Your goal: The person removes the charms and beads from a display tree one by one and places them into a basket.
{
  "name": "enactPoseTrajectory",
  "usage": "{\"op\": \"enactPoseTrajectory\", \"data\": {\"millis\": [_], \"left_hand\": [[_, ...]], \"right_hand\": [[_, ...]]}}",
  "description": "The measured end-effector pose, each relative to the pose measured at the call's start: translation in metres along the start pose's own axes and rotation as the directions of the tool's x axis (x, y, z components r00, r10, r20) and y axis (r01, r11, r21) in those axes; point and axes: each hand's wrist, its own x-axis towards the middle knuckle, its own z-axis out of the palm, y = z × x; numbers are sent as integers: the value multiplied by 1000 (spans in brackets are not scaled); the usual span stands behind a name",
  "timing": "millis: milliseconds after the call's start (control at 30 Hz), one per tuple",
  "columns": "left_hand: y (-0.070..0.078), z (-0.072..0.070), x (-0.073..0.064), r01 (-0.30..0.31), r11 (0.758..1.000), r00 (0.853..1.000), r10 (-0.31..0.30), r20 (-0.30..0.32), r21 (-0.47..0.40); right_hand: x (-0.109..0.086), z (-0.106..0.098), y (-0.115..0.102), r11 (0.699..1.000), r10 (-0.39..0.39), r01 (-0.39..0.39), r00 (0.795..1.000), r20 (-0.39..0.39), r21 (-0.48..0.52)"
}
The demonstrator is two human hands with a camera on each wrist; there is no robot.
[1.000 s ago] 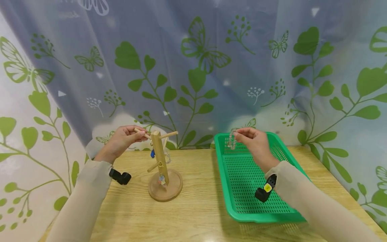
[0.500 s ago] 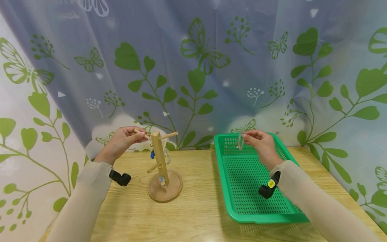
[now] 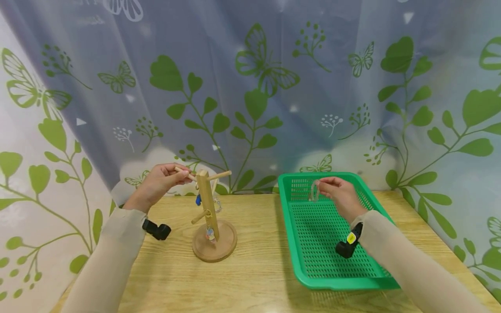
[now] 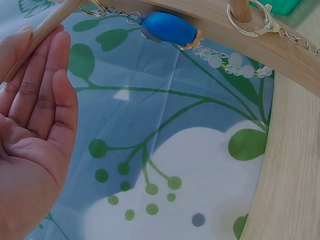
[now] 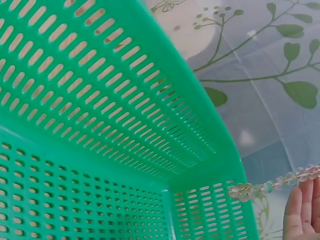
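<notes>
My left hand (image 3: 158, 184) pinches an upper peg (image 4: 42, 36) of a wooden rack (image 3: 205, 200) between thumb and fingers. From that peg hangs a keychain with a blue charm (image 4: 169, 29). Behind the post dangles a string of clear beads (image 4: 235, 65). A second keychain's gold ring (image 4: 245, 25) loops a lower peg, its pale charm (image 3: 210, 234) hanging over the round base. My right hand (image 3: 339, 194) holds a bracelet of clear, pinkish and greenish beads (image 5: 277, 184) by its upper part, over the far left end of a green basket (image 3: 291, 243).
The perforated basket stands at the right of the wooden table (image 3: 254, 256), its rim under my right forearm. Another upper peg (image 3: 220, 175) of the rack juts to the right. A curtain (image 3: 219, 95) with leaves and butterflies hangs behind the table.
My right hand has moved right and then lower with the bracelet, deeper toward the basket's far wall. The left hand keeps its grip on the peg; the rack stays in place.
</notes>
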Motion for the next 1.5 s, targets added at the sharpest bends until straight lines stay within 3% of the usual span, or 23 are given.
{"op": "enactPoseTrajectory", "data": {"millis": [167, 367, 500, 733, 867, 1167, 1500], "left_hand": [[-2, 0, 0, -1, 1000, 1000, 1, -4, 3], [-3, -1, 1, -4, 1000, 1000, 4, -8, 4], [-3, -1, 2, -8, 1000, 1000, 8, -6, 2], [-1, -1, 1, -5, 1000, 1000, 5, -1, -27], [-1, -1, 1, -4, 999, 1000, 4, 1, -33], [-1, -2, 2, -29, 999, 1000, 29, 11, -31], [-3, -2, 2, -13, 999, 1000, 14, 8, -34]], "right_hand": [[1, -3, 10, 994, 46, -51, 998, 51, 98], [5, -6, 20, 989, 83, -89, 995, 49, 121], [8, -8, 27, 992, 84, -86, 996, 23, 87], [9, -9, 44, 995, 74, -74, 997, 5, -74], [9, -7, 51, 994, 79, -77, 997, 15, -79], [13, -7, 67, 996, 38, -30, 994, 105, -80], [14, -2, 80, 990, 53, -20, 970, 236, -141]]}}
